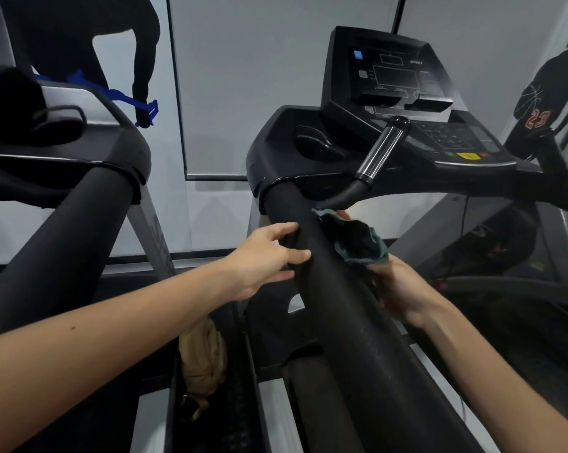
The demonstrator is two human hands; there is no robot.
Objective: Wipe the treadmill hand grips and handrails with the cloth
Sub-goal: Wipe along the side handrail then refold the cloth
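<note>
Cloth (pixel 357 241) in right-hand fingers (pixel 379 273), pressed vs handrail (pixel 328 279); left fingers (pixel 287 228) opposite.

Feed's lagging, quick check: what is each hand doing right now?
Left hand: open, fingertips touching the handrail.
Right hand: holds the cloth against the handrail.

Wall (pixel 276 76): pale grey, dark vertical seams.
Mural (pixel 80 34): black athlete silhouettes, left and right.
Left: neighbouring treadmill (pixel 80 191).
Below: tan bag (pixel 202 358).
</note>
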